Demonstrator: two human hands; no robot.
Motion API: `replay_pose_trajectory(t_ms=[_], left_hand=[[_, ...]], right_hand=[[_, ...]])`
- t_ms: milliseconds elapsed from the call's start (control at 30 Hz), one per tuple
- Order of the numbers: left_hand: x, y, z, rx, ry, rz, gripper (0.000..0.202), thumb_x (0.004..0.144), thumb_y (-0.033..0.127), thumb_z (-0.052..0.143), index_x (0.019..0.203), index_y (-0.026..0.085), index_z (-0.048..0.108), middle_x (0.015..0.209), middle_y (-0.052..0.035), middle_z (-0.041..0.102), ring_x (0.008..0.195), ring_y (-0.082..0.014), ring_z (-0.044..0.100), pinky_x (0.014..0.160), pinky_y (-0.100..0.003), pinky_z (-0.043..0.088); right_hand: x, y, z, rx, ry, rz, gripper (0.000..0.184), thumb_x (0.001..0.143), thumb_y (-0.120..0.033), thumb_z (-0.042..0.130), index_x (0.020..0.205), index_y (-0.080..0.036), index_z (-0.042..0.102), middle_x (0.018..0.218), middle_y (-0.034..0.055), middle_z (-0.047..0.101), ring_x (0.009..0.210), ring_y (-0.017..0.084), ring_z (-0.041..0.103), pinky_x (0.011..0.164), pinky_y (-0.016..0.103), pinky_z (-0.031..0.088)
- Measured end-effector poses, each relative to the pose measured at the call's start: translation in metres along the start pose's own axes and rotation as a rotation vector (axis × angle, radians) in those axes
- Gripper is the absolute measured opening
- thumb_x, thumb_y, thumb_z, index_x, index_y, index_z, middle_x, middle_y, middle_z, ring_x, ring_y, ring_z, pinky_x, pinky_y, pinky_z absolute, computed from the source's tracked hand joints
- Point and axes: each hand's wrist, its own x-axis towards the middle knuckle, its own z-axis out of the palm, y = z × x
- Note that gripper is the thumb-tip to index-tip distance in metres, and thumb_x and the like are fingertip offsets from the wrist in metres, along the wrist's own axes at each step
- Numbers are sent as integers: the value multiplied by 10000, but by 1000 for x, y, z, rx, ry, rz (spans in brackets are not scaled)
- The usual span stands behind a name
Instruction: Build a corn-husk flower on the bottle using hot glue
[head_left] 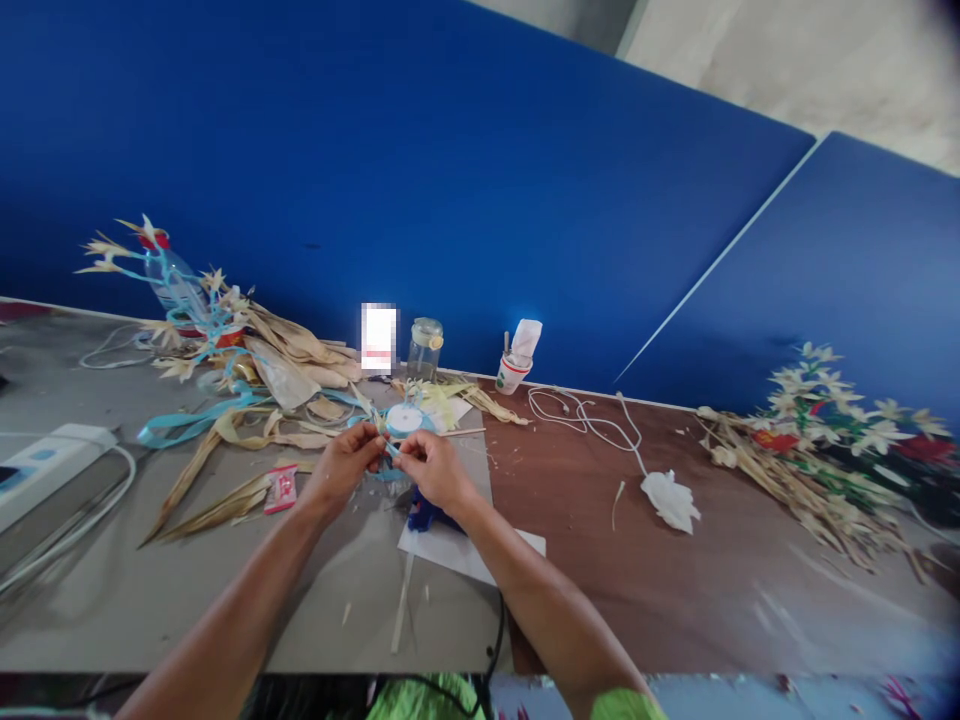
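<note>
My left hand (352,455) and my right hand (431,468) meet just above the grey table (150,590), fingers pinched together on a small piece of dried leaf and light blue ribbon (384,442) held between them. Right behind the hands lies a roll of light blue ribbon (405,419). Under my right wrist sits a blue tool (424,516) on a sheet of white paper (457,548). Both forearms reach in from the bottom edge.
Dried husk strips and blue ribbon (225,400) pile up at the left. A glass jar (424,349), a paper cup (514,368), a white cable (585,415) and a white husk flower (671,500) lie behind. A power strip (45,465) is far left, finished flowers (825,450) far right.
</note>
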Motion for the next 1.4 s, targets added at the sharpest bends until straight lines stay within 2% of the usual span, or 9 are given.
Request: replay_pose_trajectory(t_ms=[367,500,633,733,833,967,1067,1233,1400], left_hand=[[-3,9,0,-196,-63,-166,363,540,326,829,700,139,562,587,40,571,510,-71,528,482,-185,394],[-5,12,2,-241,-45,-170,399,509,302,846,724,136,554,583,42,575,503,-72,537,484,-182,401],[-6,15,3,-239,-35,-147,439,534,289,834,824,153,534,581,48,583,503,-78,542,484,-180,394],[-7,14,5,-209,-44,-109,459,569,287,810,878,173,490,568,67,570,488,-74,523,476,-178,378],[-8,10,10,-134,-99,-67,459,591,296,788,891,186,458,522,93,526,432,-63,461,439,-174,334],[-11,5,15,-43,-168,-72,436,610,298,773,881,191,448,539,86,531,437,-62,441,439,-177,323],[-12,3,15,-64,-192,-99,416,616,296,779,851,187,454,562,78,531,466,-58,450,458,-174,332],[-12,3,12,-218,-195,-212,411,562,257,824,768,174,478,610,61,539,502,-63,501,494,-189,386],[-12,5,6,-310,-296,-378,327,555,232,832,738,129,581,611,24,562,510,-70,521,506,-195,402]], right_hand=[[1,1,-3,138,-65,65,93,646,-220,631,629,-186,546,581,-57,531,552,96,454,555,214,346],[1,1,-3,141,-54,50,91,650,-215,638,640,-183,553,595,-52,542,560,96,459,549,212,346],[1,-1,-7,132,-128,40,124,706,-281,631,645,-180,593,576,-41,551,557,107,478,566,230,366],[3,-3,-12,97,-52,-16,202,743,-369,618,687,-180,661,688,4,622,684,146,545,640,257,398],[6,-3,-12,131,62,-58,191,691,-374,671,693,-184,684,780,24,641,777,168,555,676,265,402],[6,0,-6,407,33,108,231,642,-391,705,620,-172,635,590,-20,582,599,127,506,601,260,387],[5,-1,-3,563,13,211,236,587,-361,745,598,-162,618,540,-32,560,550,111,482,567,251,375],[3,-7,-3,698,-6,247,230,545,-320,774,587,-155,619,517,-40,546,517,94,469,541,237,365],[2,-6,0,731,-23,264,231,553,-330,761,598,-154,618,531,-26,579,488,95,478,505,236,370]])
